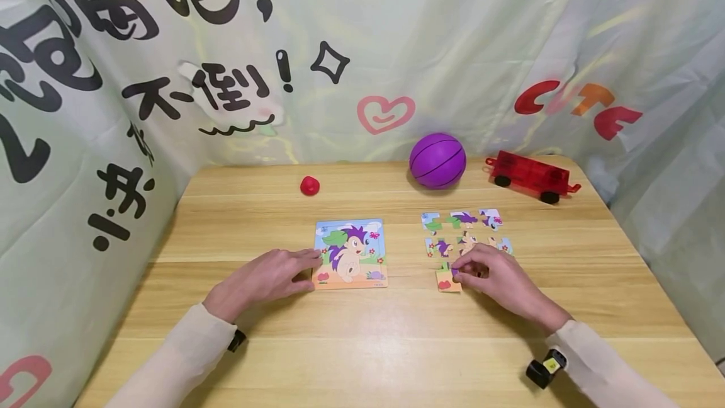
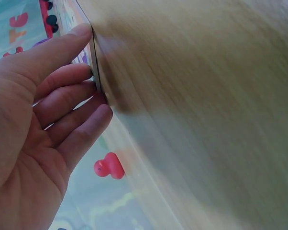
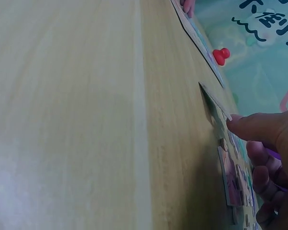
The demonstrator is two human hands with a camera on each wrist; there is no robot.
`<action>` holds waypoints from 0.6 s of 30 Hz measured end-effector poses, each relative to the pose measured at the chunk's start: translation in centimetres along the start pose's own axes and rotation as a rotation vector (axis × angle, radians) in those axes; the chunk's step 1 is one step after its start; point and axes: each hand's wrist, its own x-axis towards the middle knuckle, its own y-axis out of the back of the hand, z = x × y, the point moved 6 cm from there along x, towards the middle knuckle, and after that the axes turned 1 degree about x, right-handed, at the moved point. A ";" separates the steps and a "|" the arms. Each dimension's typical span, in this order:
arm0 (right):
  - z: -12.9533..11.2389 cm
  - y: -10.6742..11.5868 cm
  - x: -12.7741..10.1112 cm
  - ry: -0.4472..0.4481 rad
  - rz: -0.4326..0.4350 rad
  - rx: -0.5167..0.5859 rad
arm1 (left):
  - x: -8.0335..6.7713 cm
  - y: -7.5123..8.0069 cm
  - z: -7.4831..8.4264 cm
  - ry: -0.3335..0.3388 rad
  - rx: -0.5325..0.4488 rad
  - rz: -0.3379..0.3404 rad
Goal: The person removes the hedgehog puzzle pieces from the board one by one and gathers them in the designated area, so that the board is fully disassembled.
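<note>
at center frame, my left hand point(image 1: 263, 281) rests flat-fingered against the puzzle board point(image 1: 351, 253) edge while my right hand point(image 1: 498, 279) pinches a loose puzzle piece point(image 1: 447, 281) just right of it on the table point(image 1: 362, 332).

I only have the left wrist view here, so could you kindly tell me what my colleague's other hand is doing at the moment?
Observer: The right hand rests among loose puzzle pieces, fingertips on the orange corner piece.
Operator: Thank you. What is the board that the left fingers are touching?
Observer: The left hand touches the left edge of a puzzle board picturing a purple-spined hedgehog.
Operator: Is anything else on the table besides the small red toy I can see?
Observer: Yes, a purple ball and a red toy car sit at the far side of the table.
</note>
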 end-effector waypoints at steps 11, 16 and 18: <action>-0.2 -0.5 0.4 0.003 0.019 -0.027 | 0.0 0.2 0.2 -0.001 0.008 0.003; -0.2 -0.8 0.6 -0.003 0.010 -0.030 | 0.0 0.1 0.1 0.004 0.006 0.005; -0.2 -0.8 0.6 -0.004 0.008 -0.033 | 0.0 0.1 0.1 0.005 0.006 0.002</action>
